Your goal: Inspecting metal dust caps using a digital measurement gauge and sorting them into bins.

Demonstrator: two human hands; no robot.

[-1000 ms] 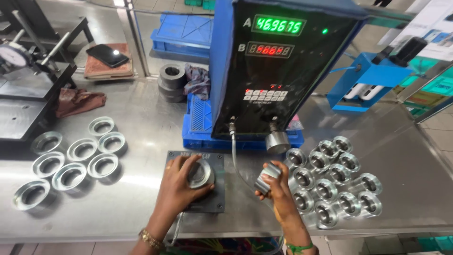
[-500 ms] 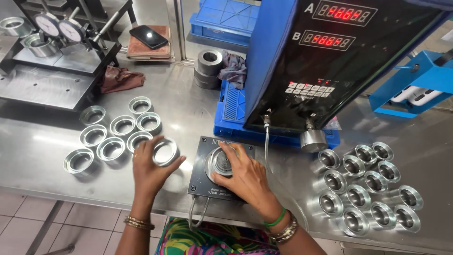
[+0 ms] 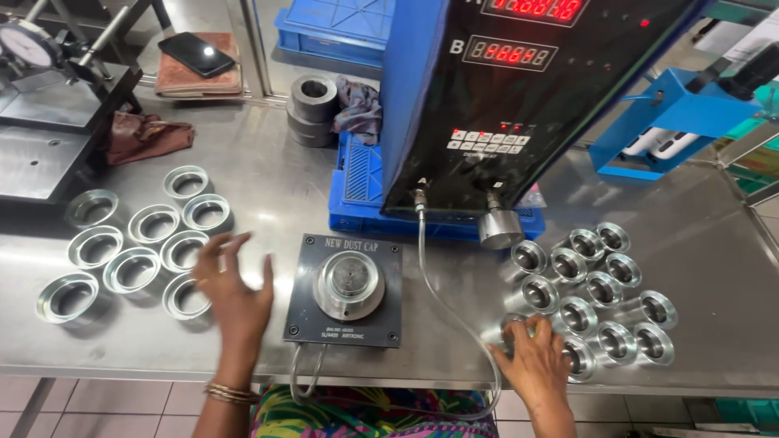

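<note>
Steel workbench (image 3: 308, 203): left hand (image 3: 231, 296) hovering, fingers spread, beside metal rings (image 3: 134, 243); right hand (image 3: 535, 361) closing fingers around metal cup (image 3: 513, 326) beside gauge fixture (image 3: 347, 288).

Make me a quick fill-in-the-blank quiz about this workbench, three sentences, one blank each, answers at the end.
1. The left hand hovers with spread fingers just right of the group of metal ____.
2. The gauge fixture on its dark plate sits ____ the two hands.
3. The right hand rests on the cluster of shiny cups, which lies on the ____ side of the steel table.

Missing words: rings; between; right
</note>
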